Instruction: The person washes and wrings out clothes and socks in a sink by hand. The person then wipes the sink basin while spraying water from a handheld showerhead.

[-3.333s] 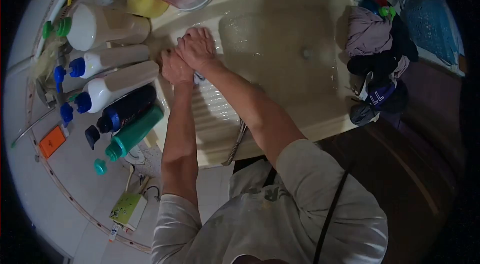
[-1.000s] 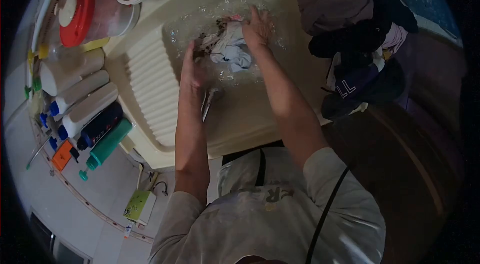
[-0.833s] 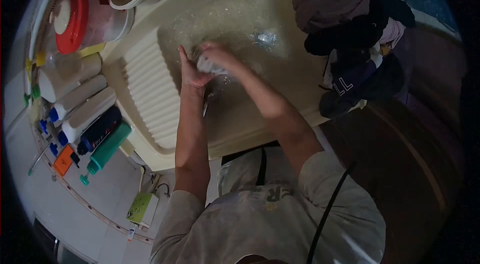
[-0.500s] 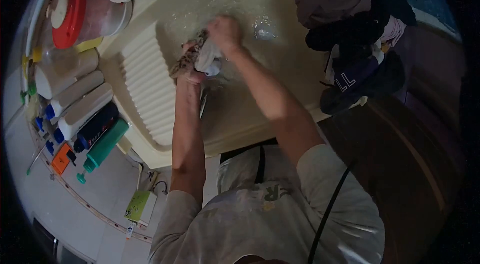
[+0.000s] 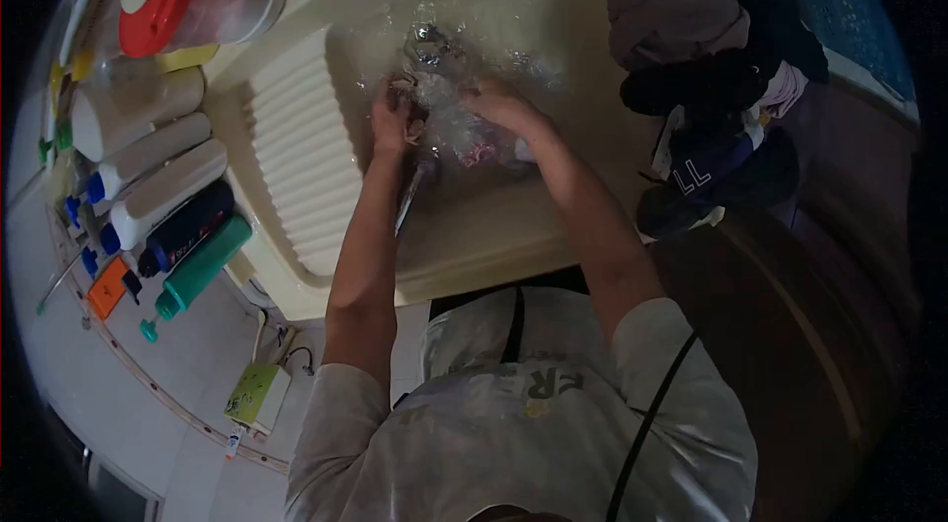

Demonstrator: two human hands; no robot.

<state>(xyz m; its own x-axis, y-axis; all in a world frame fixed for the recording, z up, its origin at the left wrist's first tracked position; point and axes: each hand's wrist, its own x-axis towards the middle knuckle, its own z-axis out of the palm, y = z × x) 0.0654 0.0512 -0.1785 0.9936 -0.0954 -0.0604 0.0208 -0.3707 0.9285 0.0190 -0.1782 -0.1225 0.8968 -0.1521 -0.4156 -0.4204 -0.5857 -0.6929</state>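
Hands (image 5: 391, 123) (image 5: 502, 107) either side of wet cloth (image 5: 433, 90)

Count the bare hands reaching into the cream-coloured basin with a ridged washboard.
2: the bare left hand, beside the cream ridged washboard and against pale wet cloth, and the bare right hand, farther right amid splashing water. No others seem hidden, though splashes partly blur both.

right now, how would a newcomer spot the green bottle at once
Find the cream sink, then the row of bottles left of its ribbed slope. In the view, the green bottle comes lowest in that row, beside the dark blue bottle. No other bottle in the row has a green body.
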